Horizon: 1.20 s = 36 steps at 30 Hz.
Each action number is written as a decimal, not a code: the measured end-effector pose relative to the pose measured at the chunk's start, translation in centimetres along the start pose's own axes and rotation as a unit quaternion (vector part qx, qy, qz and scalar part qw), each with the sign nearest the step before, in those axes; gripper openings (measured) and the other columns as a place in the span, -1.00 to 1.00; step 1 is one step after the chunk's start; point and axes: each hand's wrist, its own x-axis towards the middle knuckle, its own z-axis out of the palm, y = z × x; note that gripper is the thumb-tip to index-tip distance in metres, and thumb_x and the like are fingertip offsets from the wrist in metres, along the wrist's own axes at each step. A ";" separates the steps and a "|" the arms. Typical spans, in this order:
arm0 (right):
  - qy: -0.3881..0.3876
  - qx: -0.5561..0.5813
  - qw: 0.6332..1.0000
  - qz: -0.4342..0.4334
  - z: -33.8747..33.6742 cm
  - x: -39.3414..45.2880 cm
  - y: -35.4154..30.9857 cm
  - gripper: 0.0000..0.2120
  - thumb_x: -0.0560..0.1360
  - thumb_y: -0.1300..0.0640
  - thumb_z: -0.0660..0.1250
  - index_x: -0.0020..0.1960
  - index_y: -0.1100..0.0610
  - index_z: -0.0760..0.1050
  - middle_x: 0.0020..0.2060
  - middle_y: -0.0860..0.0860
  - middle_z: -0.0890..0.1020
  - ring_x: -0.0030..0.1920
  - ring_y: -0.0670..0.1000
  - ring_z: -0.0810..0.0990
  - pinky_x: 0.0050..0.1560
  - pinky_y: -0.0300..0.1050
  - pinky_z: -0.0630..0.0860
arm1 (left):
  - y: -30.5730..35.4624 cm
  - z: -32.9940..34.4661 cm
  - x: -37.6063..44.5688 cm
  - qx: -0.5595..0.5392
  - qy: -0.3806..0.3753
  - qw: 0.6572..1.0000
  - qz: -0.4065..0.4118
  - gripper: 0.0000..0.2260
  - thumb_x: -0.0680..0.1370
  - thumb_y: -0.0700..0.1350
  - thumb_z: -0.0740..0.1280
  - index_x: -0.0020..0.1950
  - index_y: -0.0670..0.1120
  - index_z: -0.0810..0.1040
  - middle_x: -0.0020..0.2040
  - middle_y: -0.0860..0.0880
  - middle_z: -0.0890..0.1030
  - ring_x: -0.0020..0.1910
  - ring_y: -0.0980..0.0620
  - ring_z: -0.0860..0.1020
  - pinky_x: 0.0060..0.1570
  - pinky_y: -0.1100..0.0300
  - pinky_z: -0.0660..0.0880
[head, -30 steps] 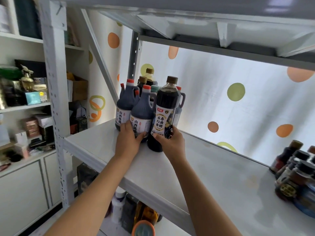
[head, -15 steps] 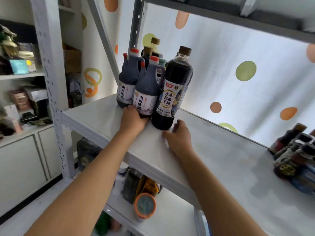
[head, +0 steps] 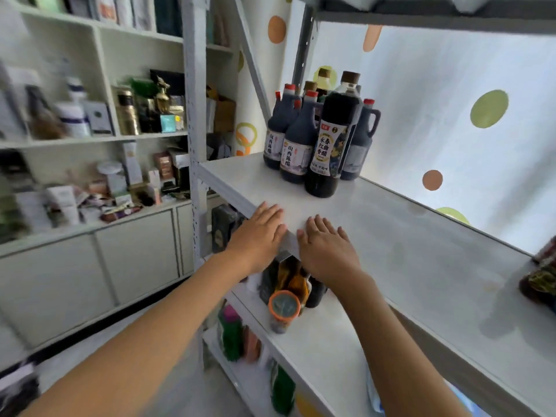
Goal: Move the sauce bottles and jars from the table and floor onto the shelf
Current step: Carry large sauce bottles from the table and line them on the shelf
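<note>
A cluster of dark sauce bottles stands at the far left corner of the white shelf (head: 406, 245). The tallest, a brown-capped vinegar bottle (head: 332, 139), is at the front; a red-capped jug (head: 298, 145) stands just left of it. My left hand (head: 258, 236) and my right hand (head: 326, 251) hover with straight fingers over the shelf's front edge, side by side, holding nothing, well short of the bottles. More dark bottles (head: 541, 275) show at the right edge of the shelf.
Below the shelf, a lower level holds an orange-lidded jar (head: 283, 308), an amber bottle and dark packs. A grey upright post (head: 195, 115) bounds the shelf on the left. A white cabinet (head: 90, 139) crowded with boxes and jars lines the left wall.
Both hands let go of the bottles and pulled back from the cluster to the shelf's front edge. The camera view swung left and down.
</note>
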 end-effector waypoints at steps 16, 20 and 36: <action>0.079 0.112 0.938 -0.320 11.1 -19.2 -12.6 -0.39 0.62 -0.03 -0.30 0.61 0.20 -0.02 0.61 0.11 0.04 0.61 0.03 -0.13 0.57 0.06 -0.29 | 2.0 -2.9 -31.6 0.048 0.116 0.955 -0.270 -0.51 0.69 -0.01 -0.06 0.59 -0.09 -0.09 0.60 0.01 -0.09 0.56 0.09 -0.17 0.47 0.25 -0.25; 0.045 0.124 0.911 -0.392 12.2 -24.5 -17.8 -0.43 0.68 -0.05 -0.24 0.61 0.19 -0.03 0.61 0.09 0.02 0.61 0.01 -0.14 0.56 0.00 -0.32 | 0.5 -3.8 -40.1 0.103 0.217 0.915 -0.323 -0.54 0.69 -0.07 0.00 0.58 -0.15 0.04 0.58 -0.03 0.01 0.55 0.08 -0.15 0.51 0.13 -0.22; -0.075 0.176 0.727 -0.659 17.3 -59.6 -38.2 -0.51 0.71 0.04 -0.06 0.60 0.18 0.08 0.60 0.08 0.10 0.61 -0.02 -0.08 0.57 -0.04 -0.28 | 4.4 -4.7 -83.3 -0.023 0.368 0.682 -0.631 -0.53 0.68 -0.12 0.05 0.58 -0.14 0.06 0.60 -0.06 0.05 0.58 0.04 -0.06 0.54 0.09 -0.03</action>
